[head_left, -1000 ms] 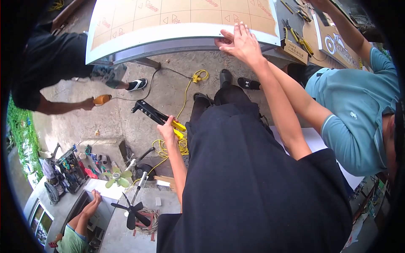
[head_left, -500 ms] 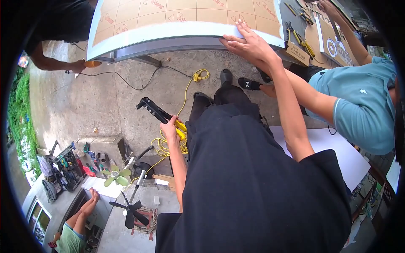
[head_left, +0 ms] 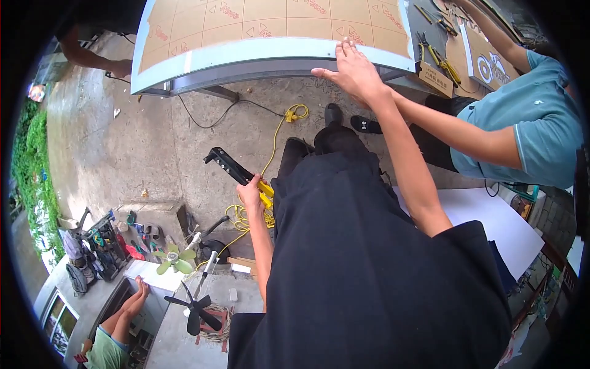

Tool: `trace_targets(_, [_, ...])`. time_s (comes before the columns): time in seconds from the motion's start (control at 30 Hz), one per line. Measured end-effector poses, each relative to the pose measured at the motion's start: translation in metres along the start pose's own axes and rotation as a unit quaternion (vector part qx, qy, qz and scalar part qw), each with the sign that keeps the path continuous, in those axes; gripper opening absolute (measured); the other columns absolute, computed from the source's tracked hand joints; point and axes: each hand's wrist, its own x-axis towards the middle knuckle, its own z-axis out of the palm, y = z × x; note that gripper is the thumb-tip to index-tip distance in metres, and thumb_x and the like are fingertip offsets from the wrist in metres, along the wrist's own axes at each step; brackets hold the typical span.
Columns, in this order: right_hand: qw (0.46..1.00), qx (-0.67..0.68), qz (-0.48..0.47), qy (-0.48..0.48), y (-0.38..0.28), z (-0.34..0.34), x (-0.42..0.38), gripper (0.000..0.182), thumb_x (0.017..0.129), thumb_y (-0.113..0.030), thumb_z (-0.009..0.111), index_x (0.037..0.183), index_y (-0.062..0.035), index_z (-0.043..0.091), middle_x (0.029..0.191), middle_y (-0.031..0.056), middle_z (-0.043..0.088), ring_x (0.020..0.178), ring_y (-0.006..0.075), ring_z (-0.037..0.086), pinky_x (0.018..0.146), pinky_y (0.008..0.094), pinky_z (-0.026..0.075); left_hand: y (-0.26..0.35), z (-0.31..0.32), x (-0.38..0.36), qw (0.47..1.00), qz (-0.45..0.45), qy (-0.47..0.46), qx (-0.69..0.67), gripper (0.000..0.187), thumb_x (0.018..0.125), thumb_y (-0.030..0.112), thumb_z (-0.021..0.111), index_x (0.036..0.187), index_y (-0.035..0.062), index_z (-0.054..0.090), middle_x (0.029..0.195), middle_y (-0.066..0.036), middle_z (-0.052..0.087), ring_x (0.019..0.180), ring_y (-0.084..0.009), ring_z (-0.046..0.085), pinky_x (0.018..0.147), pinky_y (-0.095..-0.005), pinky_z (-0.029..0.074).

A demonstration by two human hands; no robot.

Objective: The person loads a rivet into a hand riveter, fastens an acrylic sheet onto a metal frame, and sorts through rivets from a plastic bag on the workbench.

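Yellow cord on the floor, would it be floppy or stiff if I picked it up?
The yellow cord would probably be floppy: it lies in loose bends on the concrete floor. It might tangle, since its loops cross. The connector, thicker than the cord, may dangle.

The person wears a loose black shirt (head_left: 375,246) of plain, matte cloth, broad across the body, with soft creases running down its front and short, wide sleeves, the right sleeve (head_left: 470,243) flaring at its open edge and the left sleeve (head_left: 247,329) just as dark. Below it are black trousers (head_left: 338,140), bunched in small folds along the legs, and dark shoes (head_left: 332,114) with rounded toes, their finer details too small to tell. The forearms (head_left: 410,166), the left hand (head_left: 249,192) and the right hand (head_left: 357,71) are bare.
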Motion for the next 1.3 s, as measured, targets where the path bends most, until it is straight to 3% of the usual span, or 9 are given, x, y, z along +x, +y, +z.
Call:
trace_targets(0.13, [0.988,-0.116,-0.067,0.079,-0.026,0.02,-0.016,0.101,0.086,-0.072,0.034,0.139,0.0142,0.027,0.147,0.0311,0.026,0.14,0.0343,0.025,0.115,0.0394,0.022,-0.005,0.001,0.002,1.0,0.0,-0.013,0.022,0.01,0.078,-0.001,0.062,0.085,0.0036,0.057,0.069,-0.008,0.061,0.055,-0.0195,0.062,0.046,-0.0269,0.043])
trace_targets(0.27, [0.953,0.095,-0.247,0.15,-0.02,0.039,-0.033,0.08,0.09,-0.052,0.053,0.139,0.0089,0.033,0.146,0.0262,0.032,0.139,0.0353,0.028,0.115,0.0423,0.023,-0.005,0.001,0.005,1.0,-0.003,-0.021,0.011,0.009,0.079,-0.004,0.062,0.083,-0.0014,0.055,0.068,-0.01,0.059,0.055,-0.0209,0.06,0.053,-0.0322,0.049])
trace_targets(0.37, [0.956,0.097,-0.102,0.259,0.004,0.034,-0.02,0.074,0.092,-0.047,0.053,0.14,0.0061,0.034,0.147,0.023,0.032,0.139,0.0333,0.028,0.114,0.0428,0.024,-0.003,0.002,0.004,1.0,-0.001,-0.016,0.014,0.009,0.079,-0.003,0.062,0.083,-0.001,0.054,0.067,-0.01,0.059,0.055,-0.0206,0.06,0.053,-0.0328,0.049])
trace_targets(0.63, [0.939,0.047,-0.271,0.206,0.038,0.039,-0.019,0.054,0.092,-0.023,0.055,0.139,-0.002,0.04,0.145,0.0136,0.041,0.137,0.0263,0.035,0.113,0.0417,0.029,-0.01,-0.008,0.003,0.999,-0.005,-0.02,0.033,0.009,0.079,-0.003,0.062,0.083,-0.0003,0.054,0.066,-0.009,0.059,0.055,-0.02,0.06,0.051,-0.033,0.051])
trace_targets(0.77, [0.955,0.085,-0.126,0.256,0.038,0.037,0.001,0.054,0.093,-0.026,0.055,0.14,-0.0034,0.04,0.145,0.0127,0.041,0.137,0.0251,0.035,0.113,0.0387,0.03,-0.012,-0.008,-0.002,0.999,-0.009,-0.011,0.03,0.01,0.078,-0.003,0.062,0.082,-0.0002,0.054,0.065,-0.009,0.058,0.053,-0.0202,0.06,0.049,-0.0327,0.05])
trace_targets(0.97, [0.933,0.078,-0.266,0.231,0.054,0.041,0.001,0.039,0.093,-0.021,0.057,0.128,-0.0051,0.055,0.136,0.0122,0.051,0.128,0.0265,0.047,0.107,0.0371,0.039,-0.023,-0.014,-0.002,0.998,-0.013,-0.012,0.052,0.01,0.078,-0.005,0.061,0.082,0.0002,0.053,0.064,-0.009,0.057,0.052,-0.0198,0.059,0.048,-0.0325,0.05])
trace_targets(1.07, [0.93,0.248,-0.187,0.197,0.053,0.033,0.008,0.033,0.091,-0.02,0.06,0.12,-0.0047,0.062,0.122,0.0104,0.061,0.114,0.0276,0.058,0.101,0.0366,0.044,-0.029,-0.019,-0.006,0.998,-0.033,-0.018,0.046,0.012,0.077,-0.006,0.059,0.081,0.0009,0.051,0.066,-0.009,0.058,0.052,-0.0191,0.059,0.048,-0.0323,0.049])
trace_targets(1.23, [0.968,0.097,-0.001,0.233,0.039,0.034,0.038,0.076,0.085,-0.057,0.059,0.139,-0.0063,0.042,0.143,0.0178,0.036,0.137,0.03,0.029,0.112,0.0444,0.023,-0.074,-0.035,0.003,0.981,-0.054,0.031,0.182,0.011,0.073,-0.001,0.064,0.075,0.0025,0.053,0.063,-0.006,0.056,0.052,-0.0187,0.057,0.05,-0.0318,0.045])
trace_targets(1.3, [0.963,0.112,-0.031,0.243,0.047,0.041,0.042,0.071,0.086,-0.053,0.058,0.136,-0.0046,0.044,0.143,0.0196,0.035,0.136,0.0356,0.029,0.112,0.046,0.022,-0.1,-0.045,0.008,0.977,-0.078,0.033,0.193,0.01,0.072,0.001,0.064,0.073,0.0023,0.054,0.062,-0.006,0.056,0.052,-0.0188,0.057,0.049,-0.0318,0.045])
